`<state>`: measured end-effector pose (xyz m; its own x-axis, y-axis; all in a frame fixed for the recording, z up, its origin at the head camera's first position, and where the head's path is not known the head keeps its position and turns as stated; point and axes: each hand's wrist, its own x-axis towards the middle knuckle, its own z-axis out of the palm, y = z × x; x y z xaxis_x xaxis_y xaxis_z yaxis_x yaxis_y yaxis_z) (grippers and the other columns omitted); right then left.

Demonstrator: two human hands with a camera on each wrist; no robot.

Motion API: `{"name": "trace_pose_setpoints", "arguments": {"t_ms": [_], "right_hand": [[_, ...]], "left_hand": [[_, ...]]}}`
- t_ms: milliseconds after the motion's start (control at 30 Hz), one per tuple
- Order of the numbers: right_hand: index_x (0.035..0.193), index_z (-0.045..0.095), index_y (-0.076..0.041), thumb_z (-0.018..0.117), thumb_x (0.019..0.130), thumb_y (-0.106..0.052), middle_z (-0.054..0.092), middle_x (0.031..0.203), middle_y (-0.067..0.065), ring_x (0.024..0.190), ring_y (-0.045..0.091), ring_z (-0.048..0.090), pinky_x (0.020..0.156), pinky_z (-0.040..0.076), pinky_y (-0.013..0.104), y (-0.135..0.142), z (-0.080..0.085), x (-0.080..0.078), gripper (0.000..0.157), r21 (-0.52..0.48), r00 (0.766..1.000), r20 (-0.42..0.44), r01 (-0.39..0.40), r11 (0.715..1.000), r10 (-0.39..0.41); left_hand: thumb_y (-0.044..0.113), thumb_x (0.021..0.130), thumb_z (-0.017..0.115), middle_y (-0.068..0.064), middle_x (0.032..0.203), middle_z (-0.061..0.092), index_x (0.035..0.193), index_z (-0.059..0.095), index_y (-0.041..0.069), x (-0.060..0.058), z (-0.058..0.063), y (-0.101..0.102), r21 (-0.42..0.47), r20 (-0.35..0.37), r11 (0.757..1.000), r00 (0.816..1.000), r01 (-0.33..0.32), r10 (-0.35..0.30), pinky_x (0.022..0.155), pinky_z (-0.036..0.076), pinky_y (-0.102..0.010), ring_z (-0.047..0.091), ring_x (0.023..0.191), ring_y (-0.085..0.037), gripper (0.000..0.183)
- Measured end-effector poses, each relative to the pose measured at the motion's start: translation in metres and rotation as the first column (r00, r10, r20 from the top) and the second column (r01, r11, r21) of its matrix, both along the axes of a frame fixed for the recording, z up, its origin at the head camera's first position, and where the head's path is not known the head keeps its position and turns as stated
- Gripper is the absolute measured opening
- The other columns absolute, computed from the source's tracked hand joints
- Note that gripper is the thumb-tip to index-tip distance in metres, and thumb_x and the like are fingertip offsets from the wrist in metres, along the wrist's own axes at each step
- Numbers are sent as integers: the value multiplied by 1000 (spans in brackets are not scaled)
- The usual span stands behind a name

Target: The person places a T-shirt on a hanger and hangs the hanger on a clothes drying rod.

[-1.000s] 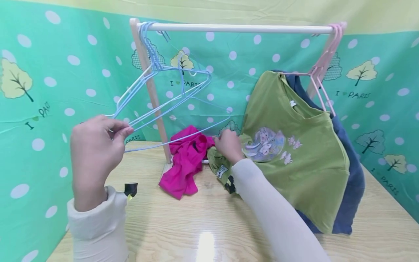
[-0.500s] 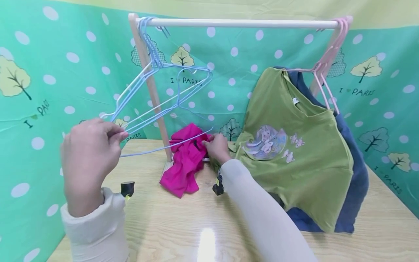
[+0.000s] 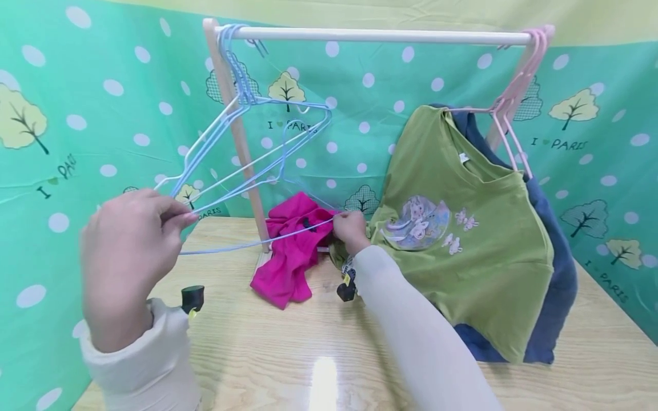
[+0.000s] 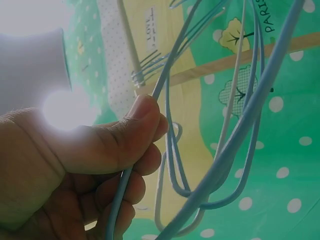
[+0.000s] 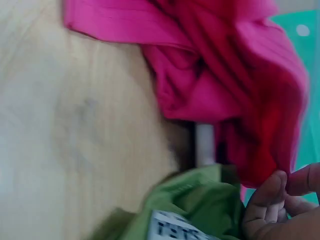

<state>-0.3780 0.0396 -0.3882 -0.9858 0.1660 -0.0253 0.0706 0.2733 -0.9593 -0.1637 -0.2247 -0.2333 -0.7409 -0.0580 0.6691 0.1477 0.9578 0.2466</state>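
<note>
On the left in the head view, my left hand (image 3: 131, 257) pinches a loose blue clothes hanger (image 3: 241, 246). Its thumb and curled fingers also show around the wire (image 4: 167, 70) in the left wrist view. The hanger's lower bar crosses in front of a crumpled magenta garment (image 3: 293, 257) lying at the rack's foot. My right hand (image 3: 352, 228) is at that garment's right end; in the right wrist view, thumb and finger pinch the edge of the magenta cloth (image 5: 225, 60). Just below that hand lies a bunched green garment (image 5: 195, 190) with a white label.
A clothes rack (image 3: 375, 35) spans the back. Several blue and white hangers (image 3: 244, 94) hang at its left end. On pink hangers (image 3: 506, 105) at the right hang a green T-shirt (image 3: 473, 228) and a dark blue garment (image 3: 552, 274). A patterned curtain (image 3: 51, 200) surrounds the table (image 3: 267, 365).
My left hand has moved left and down, lowering the loose hanger across the magenta garment. My right hand shifted left, then slightly back right, staying near the garment's right end.
</note>
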Motion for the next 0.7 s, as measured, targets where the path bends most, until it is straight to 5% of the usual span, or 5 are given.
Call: {"name": "trace_pose_setpoints", "arguments": {"t_ms": [200, 433, 700], "right_hand": [[80, 71, -2, 60, 98, -9, 67, 74, 8, 72, 18, 60, 66, 48, 30, 8, 16, 1, 22, -18, 995, 103, 9, 1000, -7], [60, 41, -16, 51, 94, -4, 51, 73, 3, 74, 20, 53, 72, 48, 35, 9, 27, 1, 37, 3, 994, 89, 56, 998, -57], [63, 38, -17, 47, 97, -5, 50, 71, 2, 65, 17, 52, 75, 53, 40, 12, 39, 1, 38, -148, 990, 42, 139, 979, -134]], "left_hand": [[10, 87, 79, -9, 81, 70, 90, 82, 8, 4, 2, 1, 5, 23, 1000, 1000, 1, -1, 46, 36, -45, 58, 70, -30, 5], [11, 85, 81, -6, 78, 68, 91, 82, 8, 9, 1, 0, -6, 8, 1000, 1000, 0, 0, 45, 32, -37, 56, 65, -28, 7], [13, 86, 80, -9, 79, 70, 90, 82, 10, 9, 4, 9, -30, 16, 999, 1000, 14, -14, 43, 34, -39, 59, 66, -28, 6]]}}
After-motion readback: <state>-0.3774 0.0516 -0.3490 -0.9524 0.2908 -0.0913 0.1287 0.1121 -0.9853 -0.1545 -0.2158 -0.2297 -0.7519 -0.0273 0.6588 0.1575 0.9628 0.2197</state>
